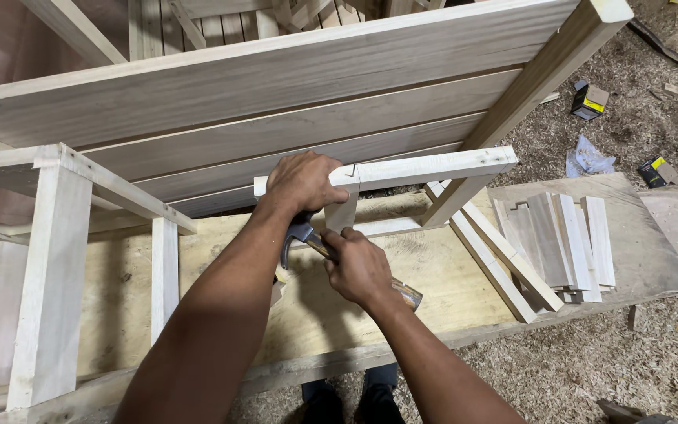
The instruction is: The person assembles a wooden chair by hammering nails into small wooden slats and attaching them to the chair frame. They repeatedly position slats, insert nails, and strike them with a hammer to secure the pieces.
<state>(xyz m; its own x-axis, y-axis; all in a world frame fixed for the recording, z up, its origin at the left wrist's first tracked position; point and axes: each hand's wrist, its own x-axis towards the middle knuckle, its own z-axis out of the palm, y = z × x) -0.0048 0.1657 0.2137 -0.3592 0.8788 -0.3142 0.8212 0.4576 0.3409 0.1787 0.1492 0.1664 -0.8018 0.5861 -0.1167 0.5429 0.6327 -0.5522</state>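
1. Left hand (301,182) clamps its fingers over the pale wooden rail (421,167), above the bench's (464,294) back edge;
2. Right hand (359,267) wraps tight round the hammer (301,232) just below it.

Light is even and fairly bright, falling from above and a little behind the camera, so the pale planks (276,86) look soft and without glare, while the far left corner sinks into a dim reddish brown. Soft shadows lie under the arms and the left hand (301,182) on the table (449,290), and the floor below the table edge is dark. Focus is sharp across the middle; straight boards bow slightly toward the edges from the wide lens, and the sawdust (637,126) stays crisp.
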